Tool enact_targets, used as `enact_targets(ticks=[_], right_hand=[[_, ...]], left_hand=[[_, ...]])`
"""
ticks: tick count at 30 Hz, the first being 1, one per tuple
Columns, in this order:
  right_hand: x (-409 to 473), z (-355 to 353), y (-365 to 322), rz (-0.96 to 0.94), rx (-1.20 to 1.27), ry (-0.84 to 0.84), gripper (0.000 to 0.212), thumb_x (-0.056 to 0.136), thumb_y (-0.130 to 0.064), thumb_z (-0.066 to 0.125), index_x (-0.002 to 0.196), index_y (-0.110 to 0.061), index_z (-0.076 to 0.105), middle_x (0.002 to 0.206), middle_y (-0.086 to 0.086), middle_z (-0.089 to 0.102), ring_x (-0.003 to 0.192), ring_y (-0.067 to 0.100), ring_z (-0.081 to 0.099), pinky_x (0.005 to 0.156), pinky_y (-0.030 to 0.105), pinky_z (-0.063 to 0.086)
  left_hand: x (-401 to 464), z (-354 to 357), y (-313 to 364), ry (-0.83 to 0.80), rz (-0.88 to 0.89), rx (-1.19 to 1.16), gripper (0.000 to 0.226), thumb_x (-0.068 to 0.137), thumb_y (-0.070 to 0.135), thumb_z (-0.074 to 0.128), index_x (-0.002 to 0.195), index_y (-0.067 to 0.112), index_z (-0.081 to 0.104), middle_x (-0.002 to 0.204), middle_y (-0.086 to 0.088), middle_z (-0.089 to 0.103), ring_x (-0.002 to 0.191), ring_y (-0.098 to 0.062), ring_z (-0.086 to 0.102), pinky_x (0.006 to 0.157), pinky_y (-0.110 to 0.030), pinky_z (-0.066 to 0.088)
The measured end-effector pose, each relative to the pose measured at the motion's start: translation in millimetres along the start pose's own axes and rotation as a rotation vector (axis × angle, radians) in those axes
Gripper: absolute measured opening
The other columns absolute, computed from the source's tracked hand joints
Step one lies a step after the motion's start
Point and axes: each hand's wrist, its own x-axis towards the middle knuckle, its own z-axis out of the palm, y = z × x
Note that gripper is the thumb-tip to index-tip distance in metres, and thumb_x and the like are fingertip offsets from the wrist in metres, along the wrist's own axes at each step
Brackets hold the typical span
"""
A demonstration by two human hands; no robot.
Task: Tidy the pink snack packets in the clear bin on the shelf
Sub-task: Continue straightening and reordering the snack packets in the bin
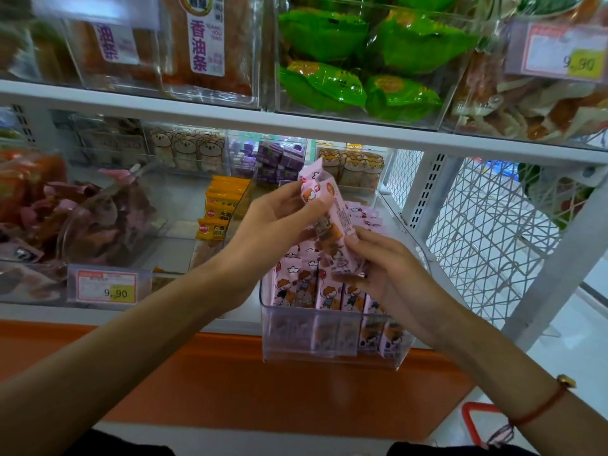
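A clear bin sticks out over the front edge of the lower shelf, right of centre. Several pink snack packets with a cartoon child stand upright in a row at its front, and more lie behind. Above the bin I hold a small bunch of the same pink packets, tilted. My left hand grips their upper end, thumb across the front. My right hand pinches their lower end from the right. How many packets are in the bunch is hidden.
Yellow packets stand left of the bin. A bin of dark pink-wrapped snacks and a 9.90 price tag sit further left. Purple boxes are behind. The upper shelf holds green packets. White mesh side panel at right.
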Motion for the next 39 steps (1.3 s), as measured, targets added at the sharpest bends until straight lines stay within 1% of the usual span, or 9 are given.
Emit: enact_targets(ticks=[5,9,13,18,23,28,31,36,39], right_hand=[[-1.9,-1.0,-4.0,-0.078,-0.301,0.102,0.047,0.068,-0.044,0.064,0.111,-0.024,0.063,0.097,-0.005,0.072,0.088,0.008,0.069,0.081,0.026,0.055],[-5.1,-3.7,-11.7,0.027,-0.04,0.079,0.037,0.07,-0.035,0.066,0.099,-0.013,0.07,0.08,0.003,0.074,0.066,0.01,0.068,0.057,0.016,0.054],[-4.1,-6.0,-14.7,0.124,0.148,0.094,0.039,0.063,-0.033,0.071,0.093,-0.008,0.07,0.078,0.01,0.073,0.056,0.012,0.067,0.051,0.017,0.055],[-4.5,-8.9,-13.1,0.061,0.079,0.04,0.038,0.067,-0.034,0.069,0.097,-0.012,0.071,0.081,0.006,0.073,0.065,0.012,0.067,0.06,0.019,0.056],[-5.1,-15.0,-8.7,-0.13,-0.381,0.054,0.028,0.078,-0.018,0.07,0.103,-0.024,0.06,0.098,-0.002,0.069,0.09,0.008,0.067,0.074,0.015,0.052],[-10.1,-10.9,-8.6,-0.296,-0.587,0.144,0.049,0.068,-0.046,0.066,0.113,-0.04,0.048,0.116,-0.009,0.059,0.111,0.007,0.056,0.094,0.028,0.045],[-9.4,-13.8,-10.5,-0.412,-0.703,0.222,0.049,0.077,-0.039,0.068,0.121,-0.032,0.048,0.109,-0.014,0.061,0.102,0.002,0.059,0.088,0.024,0.049],[4.9,-52.2,-19.3,-0.355,-0.482,0.5,0.044,0.076,-0.019,0.077,0.109,-0.037,0.052,0.097,-0.015,0.063,0.085,-0.01,0.061,0.069,0.009,0.05],[24.5,-76.2,-14.0,-0.187,-0.26,0.515,0.05,0.083,-0.014,0.07,0.129,-0.015,0.052,0.105,0.0,0.069,0.096,0.008,0.066,0.087,0.024,0.052]], left_hand=[[3.5,-6.9,-0.6,0.199,0.002,0.108,0.052,0.068,0.044,0.073,0.111,0.016,0.06,0.092,0.002,0.074,0.082,-0.006,0.071,0.061,-0.017,0.054],[5.4,-11.6,3.5,0.141,-0.118,0.209,0.04,0.073,0.05,0.065,0.096,0.016,0.065,0.074,0.011,0.073,0.066,-0.002,0.07,0.049,-0.014,0.05],[5.7,-12.5,1.8,0.113,-0.183,0.286,0.032,0.081,0.049,0.062,0.086,0.018,0.069,0.073,0.016,0.072,0.063,0.0,0.069,0.046,-0.012,0.047],[6.5,-12.7,4.4,0.076,-0.158,0.264,0.028,0.085,0.042,0.063,0.092,0.016,0.067,0.078,0.009,0.074,0.07,-0.006,0.071,0.051,-0.016,0.051],[4.0,-14.3,14.5,-0.096,0.085,0.214,0.026,0.081,0.013,0.07,0.105,0.02,0.062,0.096,0.001,0.074,0.087,-0.014,0.072,0.069,-0.021,0.056],[-2.8,-1.2,8.7,-0.166,0.249,0.367,0.039,0.072,0.031,0.072,0.108,0.032,0.059,0.096,0.016,0.07,0.092,-0.002,0.068,0.076,-0.015,0.054],[1.3,5.9,3.4,-0.146,0.283,0.392,0.044,0.074,0.035,0.069,0.115,0.036,0.054,0.101,0.027,0.066,0.097,0.007,0.063,0.072,-0.007,0.05],[47.2,-1.1,-13.1,-0.018,0.223,0.63,0.034,0.094,0.018,0.057,0.128,0.022,0.054,0.123,0.011,0.059,0.112,-0.001,0.055,0.085,-0.012,0.048],[91.7,3.7,-31.6,-0.112,0.091,0.928,0.039,0.097,0.007,0.044,0.134,0.016,0.049,0.139,-0.001,0.051,0.11,-0.013,0.054,0.08,-0.018,0.046]])
